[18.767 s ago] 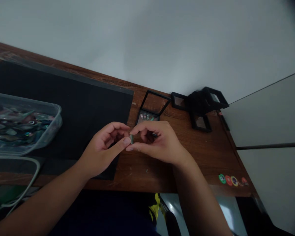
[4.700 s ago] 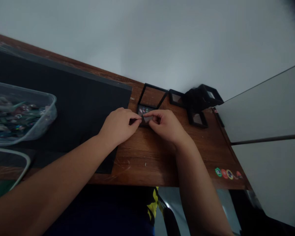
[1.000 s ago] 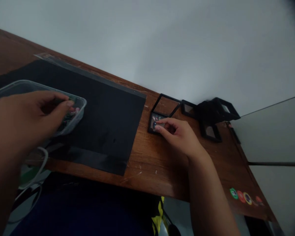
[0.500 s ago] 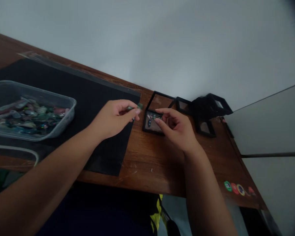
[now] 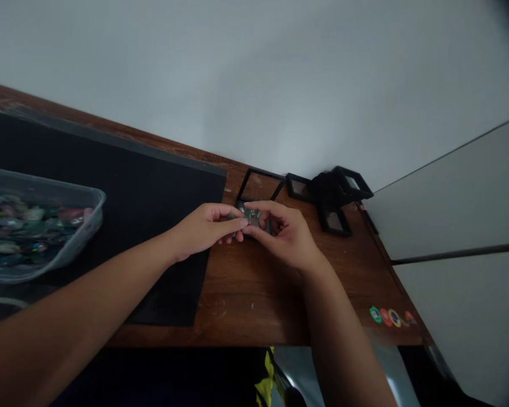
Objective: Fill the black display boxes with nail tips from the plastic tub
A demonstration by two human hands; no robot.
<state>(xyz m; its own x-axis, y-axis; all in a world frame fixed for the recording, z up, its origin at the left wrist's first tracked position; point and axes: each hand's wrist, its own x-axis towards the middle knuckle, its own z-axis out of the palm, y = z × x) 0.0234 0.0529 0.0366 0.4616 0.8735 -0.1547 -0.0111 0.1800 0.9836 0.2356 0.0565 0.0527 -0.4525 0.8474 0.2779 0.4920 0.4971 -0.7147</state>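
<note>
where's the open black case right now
In the head view, the open black case is near the centre on the wooden table, just right of the black mat, its base partly hidden by the right hand.

A second ago we had our left hand [image 5: 207, 229] over the tub [image 5: 96, 204]; we have since brought it across to the open case [image 5: 259, 186] with a green piece [image 5: 251, 213]. Our right hand [image 5: 286, 234], apart from it half a second ago, now meets it at the fingertips.
</note>
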